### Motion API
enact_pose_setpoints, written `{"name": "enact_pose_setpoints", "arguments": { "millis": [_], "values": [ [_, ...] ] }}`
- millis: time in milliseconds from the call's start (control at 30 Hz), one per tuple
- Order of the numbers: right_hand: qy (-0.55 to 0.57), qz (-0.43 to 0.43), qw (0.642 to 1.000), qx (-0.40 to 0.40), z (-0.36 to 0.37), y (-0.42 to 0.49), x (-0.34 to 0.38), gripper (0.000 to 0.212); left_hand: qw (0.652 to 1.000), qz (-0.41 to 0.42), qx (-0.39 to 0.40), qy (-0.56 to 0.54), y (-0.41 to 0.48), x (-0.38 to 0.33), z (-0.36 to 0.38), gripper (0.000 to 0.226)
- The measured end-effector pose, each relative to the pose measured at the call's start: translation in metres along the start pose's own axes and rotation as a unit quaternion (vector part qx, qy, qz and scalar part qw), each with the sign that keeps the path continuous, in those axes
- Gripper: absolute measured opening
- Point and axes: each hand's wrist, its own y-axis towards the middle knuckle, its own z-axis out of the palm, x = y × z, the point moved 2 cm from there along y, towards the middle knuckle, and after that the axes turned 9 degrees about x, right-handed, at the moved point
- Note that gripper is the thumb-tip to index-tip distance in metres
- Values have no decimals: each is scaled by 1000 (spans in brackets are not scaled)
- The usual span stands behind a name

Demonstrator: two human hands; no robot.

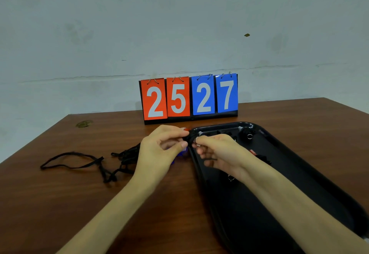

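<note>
Flip scoreboard (188, 98) reading 25 on red and 27 on blue, my left hand (159, 150) pinching a black cord (189, 139), my right hand (217, 154) pinching a metal ring (196, 144) against it, both above the black tray (299, 174) at its left rim

Bare makeshift workroom: stained plaster wall (179, 24), brown wooden table (79, 204), flip scoreboard (188, 97), black tray (265, 132) of small parts.
</note>
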Motion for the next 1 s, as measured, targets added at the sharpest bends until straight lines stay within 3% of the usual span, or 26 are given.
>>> {"name": "enact_pose_setpoints", "arguments": {
  "millis": [200,300,467,567,700,767,833,933,1000],
  "values": [
    [-46,-9,999,-13,2,2,-2,17,963,153,-20,223,-3,5,-1,19],
    [-159,-49,984,-55,1,2,-2,23,962,149,-11,230,-3,7,3,9],
    [-350,-133,917,-138,5,0,-2,29,955,156,-25,250,-4,10,6,12],
    [-372,-151,905,-139,6,-1,-1,28,947,170,-35,272,-5,9,8,12],
    [-358,-115,917,-134,-15,-10,5,19,972,127,-38,194,-5,1,15,10],
    [-330,-81,929,-144,-41,-24,5,15,981,100,5,164,-3,-7,27,18],
    [-339,-59,919,-194,-74,-39,0,16,975,65,94,192,-1,-15,47,22],
    [-364,-23,888,-281,-112,-53,-15,17,927,35,245,281,3,-21,86,46],
    [-371,-13,881,-293,-122,-50,-25,16,889,28,310,335,4,-20,107,58]
  ]
}}
